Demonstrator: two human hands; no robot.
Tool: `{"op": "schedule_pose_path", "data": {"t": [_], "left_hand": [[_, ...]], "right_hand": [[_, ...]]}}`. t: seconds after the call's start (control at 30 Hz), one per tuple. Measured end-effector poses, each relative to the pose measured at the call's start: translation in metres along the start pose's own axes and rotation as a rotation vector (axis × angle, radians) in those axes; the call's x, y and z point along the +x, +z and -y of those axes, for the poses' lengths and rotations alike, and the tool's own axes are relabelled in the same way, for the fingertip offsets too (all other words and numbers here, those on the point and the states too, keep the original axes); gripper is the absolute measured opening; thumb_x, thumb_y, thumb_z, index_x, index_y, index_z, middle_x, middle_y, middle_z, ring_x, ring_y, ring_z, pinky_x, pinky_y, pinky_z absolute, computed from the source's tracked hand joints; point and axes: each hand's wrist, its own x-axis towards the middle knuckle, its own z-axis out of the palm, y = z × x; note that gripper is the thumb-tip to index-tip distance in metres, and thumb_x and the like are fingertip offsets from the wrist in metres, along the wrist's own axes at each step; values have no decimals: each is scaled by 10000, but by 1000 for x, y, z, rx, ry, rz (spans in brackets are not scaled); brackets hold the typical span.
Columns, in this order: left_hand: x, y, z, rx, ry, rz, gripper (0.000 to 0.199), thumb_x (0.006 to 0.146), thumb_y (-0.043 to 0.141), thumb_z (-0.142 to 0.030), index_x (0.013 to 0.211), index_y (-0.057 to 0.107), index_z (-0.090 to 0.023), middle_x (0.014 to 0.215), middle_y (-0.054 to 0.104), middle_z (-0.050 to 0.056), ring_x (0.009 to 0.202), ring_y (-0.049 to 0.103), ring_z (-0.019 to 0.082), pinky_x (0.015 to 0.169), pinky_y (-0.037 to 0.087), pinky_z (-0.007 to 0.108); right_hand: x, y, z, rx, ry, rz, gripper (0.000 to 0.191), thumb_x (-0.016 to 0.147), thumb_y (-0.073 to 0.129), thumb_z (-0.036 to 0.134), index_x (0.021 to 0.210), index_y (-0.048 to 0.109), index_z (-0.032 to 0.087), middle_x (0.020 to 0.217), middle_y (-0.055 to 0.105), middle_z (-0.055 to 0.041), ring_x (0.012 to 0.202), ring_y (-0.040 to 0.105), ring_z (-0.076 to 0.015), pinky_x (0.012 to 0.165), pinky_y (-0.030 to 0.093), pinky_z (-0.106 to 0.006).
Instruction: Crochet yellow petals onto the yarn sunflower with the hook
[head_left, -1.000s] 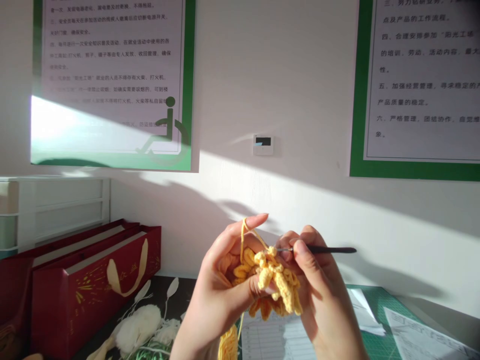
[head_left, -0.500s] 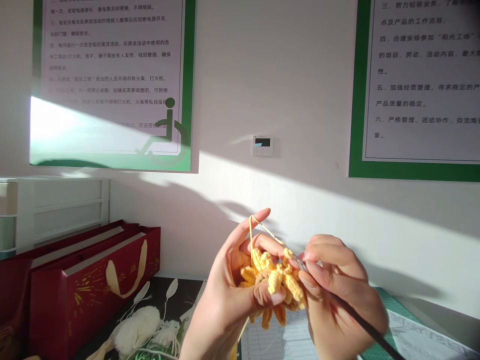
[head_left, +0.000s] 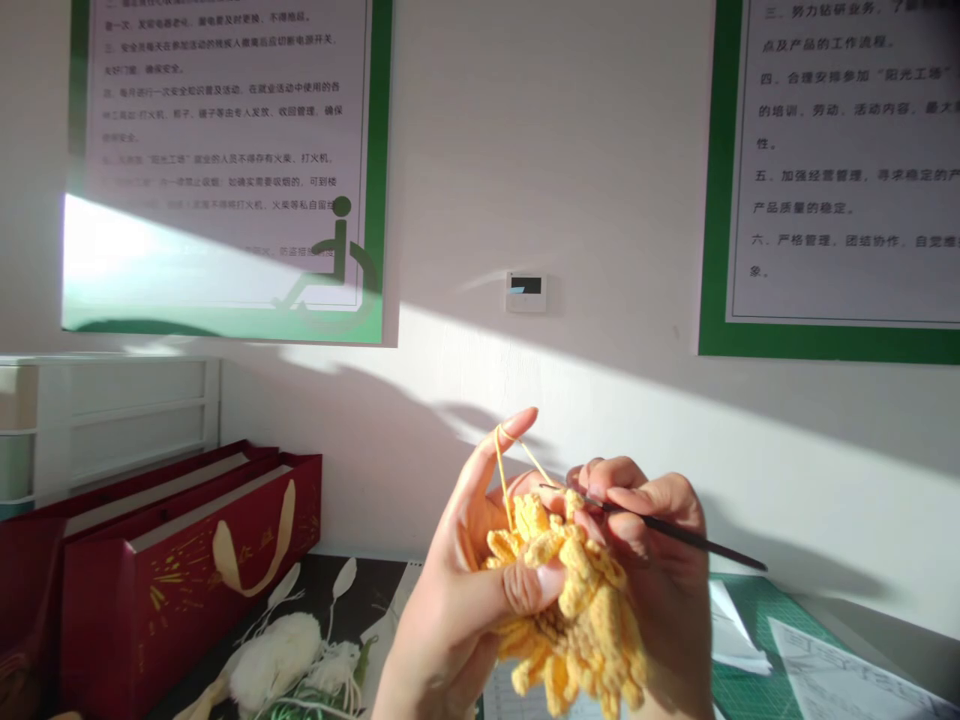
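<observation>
A yellow crocheted flower (head_left: pixel 581 570) with a brown centre and many petals hangs in front of me. My left hand (head_left: pixel 480 580) pinches it, thumb pressed on the petals and index finger raised. Yellow yarn (head_left: pixel 501 470) loops over that fingertip and runs down to the flower's upper edge. In my right hand (head_left: pixel 652 530) is a dark crochet hook (head_left: pixel 697 540), its tip at the yarn by a small petal and its handle pointing right. The right fingers also touch the flower's top edge.
At left stand red gift bags (head_left: pixel 202 560) and a white rack (head_left: pixel 135 410). White yarn pieces (head_left: pixel 277 660) lie on the dark table. A green cutting mat (head_left: pixel 750 610) with papers (head_left: pixel 847 670) is at right. Posters (head_left: pixel 225 120) and a small wall panel (head_left: pixel 526 292) are ahead.
The flower has tilted and dropped lower, showing more petals. My right hand has turned, so the hook lies flatter with its tip now visible near the left index finger.
</observation>
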Motion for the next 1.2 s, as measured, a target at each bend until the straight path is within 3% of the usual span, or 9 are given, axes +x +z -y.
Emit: {"op": "schedule_pose_path", "data": {"t": [0.17, 0.23, 0.43, 0.57, 0.83, 1.0, 1.1, 1.2], "left_hand": [[2, -2, -1, -1, -2, 97, 1231, 704, 855, -72, 1674, 145, -335, 997, 724, 25, 772, 721, 183, 702, 528, 294], [3, -2, -3, 12, -16, 112, 1278, 697, 871, -81, 1681, 100, -348, 1057, 732, 47, 708, 698, 156, 637, 511, 274], [3, -6, -5, 25, -43, 109, 1185, 683, 907, -105, 1645, 257, -340, 974, 748, 49, 697, 687, 160, 612, 474, 245], [3, -8, -5, 36, -46, 141, 1145, 711, 899, -142, 1643, 261, -325, 888, 749, 40, 724, 710, 181, 633, 495, 247], [4, -8, -8, -3, -85, 170, 1132, 682, 837, -150, 1646, 269, -322, 908, 727, 53, 748, 667, 201, 616, 484, 254], [2, -4, -7, -39, -72, 117, 913, 808, 821, -399, 1596, 386, -252, 903, 721, 76, 693, 608, 162, 605, 423, 236], [1, 0, -7, 59, -54, -2, 793, 848, 824, -279, 1544, 446, -240, 836, 686, 25, 696, 604, 150, 645, 440, 251], [2, 2, -8, 102, -52, -46, 834, 789, 851, -145, 1515, 461, -271, 846, 698, 6, 704, 632, 158, 654, 459, 267]], "right_hand": [[1, -3, -2, 43, 56, 76, 92, 906, 773, 307, 883, 689, 278, 876, 586, 8, 866, 599, -178, 728, 509, -318], [0, -5, -3, 63, 93, 110, 94, 915, 768, 322, 892, 688, 278, 906, 591, 7, 871, 603, -173, 737, 513, -321], [-4, -2, -2, 77, 51, 123, 39, 958, 712, 318, 934, 682, 326, 921, 679, -4, 921, 635, -226, 786, 575, -434], [-5, 1, -1, 60, -1, 145, 44, 977, 683, 314, 974, 659, 351, 905, 743, -10, 940, 631, -251, 837, 566, -499], [-1, 1, 1, 23, -74, 153, 85, 953, 723, 375, 908, 655, 351, 776, 658, 13, 850, 593, -221, 754, 557, -424], [2, -4, 7, -94, -153, 225, 48, 969, 707, 316, 955, 697, 360, 798, 710, 15, 808, 579, -204, 777, 543, -432], [4, -5, 9, -202, -236, 278, 92, 975, 691, 277, 993, 723, 361, 804, 730, 5, 781, 592, -205, 768, 530, -435], [6, -1, 9, -227, -247, 293, 98, 972, 698, 289, 986, 743, 374, 818, 731, 2, 784, 612, -206, 736, 522, -413]]}}
